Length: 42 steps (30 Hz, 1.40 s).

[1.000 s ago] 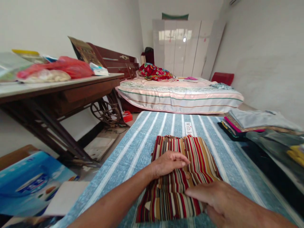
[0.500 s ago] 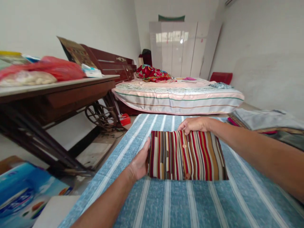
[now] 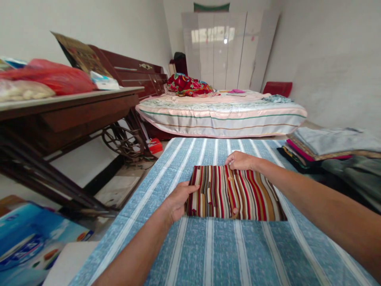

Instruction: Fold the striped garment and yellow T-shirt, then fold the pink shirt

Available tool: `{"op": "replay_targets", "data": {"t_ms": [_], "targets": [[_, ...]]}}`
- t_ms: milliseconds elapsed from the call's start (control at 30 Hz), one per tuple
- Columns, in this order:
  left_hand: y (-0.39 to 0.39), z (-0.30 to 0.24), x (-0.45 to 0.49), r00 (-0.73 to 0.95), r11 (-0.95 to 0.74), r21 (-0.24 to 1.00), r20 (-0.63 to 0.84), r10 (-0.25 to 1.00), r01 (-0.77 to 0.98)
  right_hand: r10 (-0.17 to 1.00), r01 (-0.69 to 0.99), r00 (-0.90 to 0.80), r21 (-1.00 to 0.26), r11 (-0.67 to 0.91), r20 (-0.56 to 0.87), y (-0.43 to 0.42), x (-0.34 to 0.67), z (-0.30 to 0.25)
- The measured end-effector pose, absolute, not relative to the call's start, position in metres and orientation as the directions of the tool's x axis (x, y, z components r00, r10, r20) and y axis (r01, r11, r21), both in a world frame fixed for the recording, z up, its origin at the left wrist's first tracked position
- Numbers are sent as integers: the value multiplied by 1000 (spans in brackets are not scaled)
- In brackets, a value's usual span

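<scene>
A folded striped shirt (image 3: 238, 194) in red, brown, cream and black, with buttons down its middle, lies on a blue cloth with white stripes (image 3: 226, 254). My left hand (image 3: 178, 198) grips the shirt's left edge, thumb on top and the other fingers hidden beneath. At the far edge, near the button line, my right hand (image 3: 239, 161) pinches the fabric between bent fingers.
To the right is a stack of folded clothes (image 3: 336, 143). A sewing machine table (image 3: 74, 107) with a red plastic bag (image 3: 59, 77) stands at left, above a blue printed box (image 3: 38, 234). Beyond lies a bed (image 3: 223, 115) before a white wardrobe (image 3: 220, 51).
The left thumb has come over the shirt's left edge onto its top. The right hand still holds the far edge. The view has tilted down and shifted slightly right.
</scene>
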<state>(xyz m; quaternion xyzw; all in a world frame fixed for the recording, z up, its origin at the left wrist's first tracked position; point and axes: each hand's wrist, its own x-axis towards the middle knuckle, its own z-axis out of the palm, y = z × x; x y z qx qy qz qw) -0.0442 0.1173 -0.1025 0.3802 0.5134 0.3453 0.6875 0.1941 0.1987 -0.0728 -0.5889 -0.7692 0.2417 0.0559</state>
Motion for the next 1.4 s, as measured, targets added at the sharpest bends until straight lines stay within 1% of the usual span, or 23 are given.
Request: {"op": "replay_targets", "data": {"t_ms": [33, 100, 133, 200, 267, 333, 367, 433, 500, 533, 600, 667, 700, 767, 800, 867, 967, 1067, 1133, 1267, 1300, 1333, 1400], "targets": [[118, -101, -43, 210, 436, 900, -420, 883, -30, 945, 897, -282, -396, 198, -167, 196, 193, -73], [119, -101, -43, 101, 290, 942, -309, 946, 168, 966, 927, -242, -314, 204, -88, 182, 190, -69], [120, -102, -43, 34, 202, 933, -222, 974, 298, 973, 939, -225, -280, 202, -51, 171, 187, -67], [122, -105, -44, -50, 61, 846, -40, 998, 529, 972, 948, -235, -217, 235, 27, 141, 182, -63], [125, -109, -46, -47, -13, 775, 56, 997, 632, 931, 924, -346, -131, 360, 117, 105, 177, -64], [127, -111, -47, 0, -58, 782, 74, 997, 621, 859, 866, -479, -65, 496, 178, 72, 174, -71], [128, -112, -47, 17, -71, 786, 77, 997, 614, 850, 861, -493, -35, 507, 185, 60, 173, -76], [128, -111, -46, 12, -66, 738, 78, 997, 672, 885, 890, -453, -5, 456, 108, 44, 171, -87], [124, -108, -43, -18, -49, 611, 103, 995, 790, 925, 925, -381, 2, 381, 8, 39, 168, -95], [120, -106, -42, -13, -71, 535, 151, 988, 842, 936, 936, -352, 0, 353, -18, 38, 166, -98], [106, -102, -39, 100, -218, 394, 299, 949, 893, 953, 953, -303, 6, 303, 15, 38, 163, -104], [87, -98, -36, 347, -457, 238, 388, 854, 857, 961, 965, -260, 47, 257, 96, 37, 160, -109], [77, -98, -35, 473, -558, 168, 368, 800, 813, 960, 968, -249, 75, 241, 125, 36, 160, -112], [62, -100, -32, 647, -677, 84, 227, 728, 731, 956, 965, -250, 121, 233, 153, 35, 161, -118], [57, -102, -30, 681, -695, 59, 154, 716, 717, 955, 963, -255, 131, 236, 153, 34, 162, -121], [54, -107, -24, 667, -670, 12, 69, 741, 743, 956, 962, -260, 124, 244, 134, 36, 165, -123], [63, -108, -12, 593, -592, -36, 49, 803, 805, 962, 965, -262, 56, 258, 76, 44, 168, -113], [78, -95, -1, 569, -568, -43, 11, 822, 822, 955, 952, -292, -114, 285, -49, 62, 171, -90], [88, -77, 5, 558, -559, -35, -45, 829, 828, 933, 929, -332, -218, 299, -136, 76, 176, -69], [97, -15, 11, 557, -560, -37, -72, 828, 828, 886, 888, -407, -325, 327, -220, 88, 192, -24], [94, 6, 12, 568, -571, -38, -76, 820, 820, 877, 868, -415, -395, 301, -242, 83, 197, -14], [90, 27, 12, 595, -604, -42, -130, 793, 796, 861, 826, -424, -509, 242, -279, 74, 201, -5], [76, 70, 14, 649, -675, -14, -259, 715, 738, 792, 595, -480, -804, -22, -377, 46, 207, 6]]}}
